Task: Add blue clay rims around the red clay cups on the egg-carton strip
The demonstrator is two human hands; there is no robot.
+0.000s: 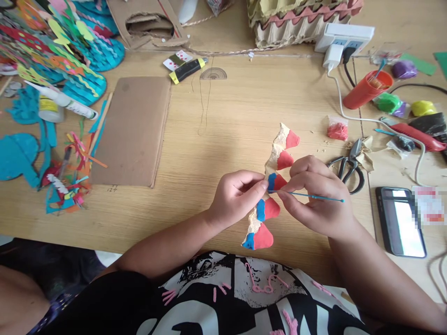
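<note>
My left hand [233,197] pinches the middle of a jagged strip [255,222] of rough, pale pulp that looks like egg carton. Its pointed lobes are covered in red, and several carry a blue band beside the red; the upper two show only red and bare pulp. Between the thumb and fingers of my right hand [319,197] is a thin blue stick [326,198] with a small rounded end. The stick's other tip touches or nearly touches the blue band on the middle lobe. My left fingertips partly cover the strip there.
Black-handled scissors [349,165], a bag of red material [337,129] and a phone [401,222] lie to the right. Farther back are a red cup [368,89], a power strip [344,38] and egg trays [300,23]. A cardboard sheet [129,130] and colourful craft scraps [71,186] lie left.
</note>
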